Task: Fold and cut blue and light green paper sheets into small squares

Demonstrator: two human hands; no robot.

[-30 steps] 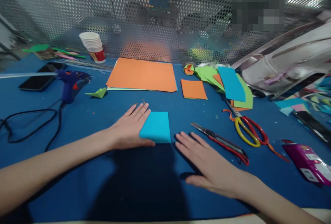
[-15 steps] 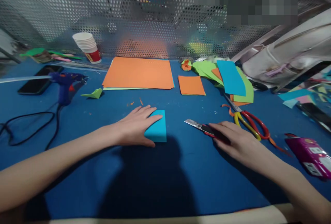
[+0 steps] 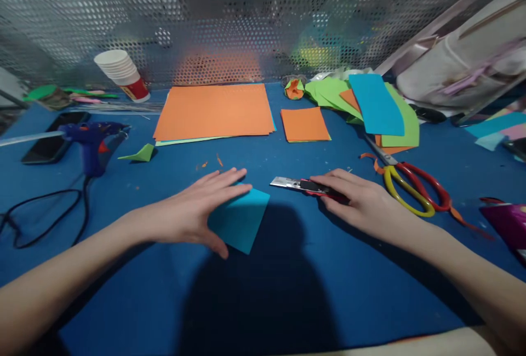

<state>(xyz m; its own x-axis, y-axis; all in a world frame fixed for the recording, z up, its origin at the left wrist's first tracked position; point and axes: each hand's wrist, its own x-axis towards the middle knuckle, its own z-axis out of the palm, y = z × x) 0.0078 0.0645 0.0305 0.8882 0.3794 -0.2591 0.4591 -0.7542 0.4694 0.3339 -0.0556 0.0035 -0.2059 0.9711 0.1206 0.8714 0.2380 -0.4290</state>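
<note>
Since the earlier frame, the blue square (image 3: 242, 222) had turned so that its edges slanted, and the cutter (image 3: 306, 185) had come closer to it. Widest of all spread the blue worktop (image 3: 127, 296), with the orange sheets (image 3: 213, 110) toward its far side. On the near part, the left hand (image 3: 187, 208) had its fingers spread over the square's left portion, thumb at the near edge; how hard it pressed, I could not tell. The right hand (image 3: 359, 200) had its grip closed around the cutter's handle. Between both hands lay the square, the blade (image 3: 283, 182) pointing leftward beside it, apart. Good handling here probably called for even holding pressure, fingertips clear of the blade's line, and a low, steady wrist. Smallest, the orange scraps (image 3: 219, 160) were best kept from under the paper.
</note>
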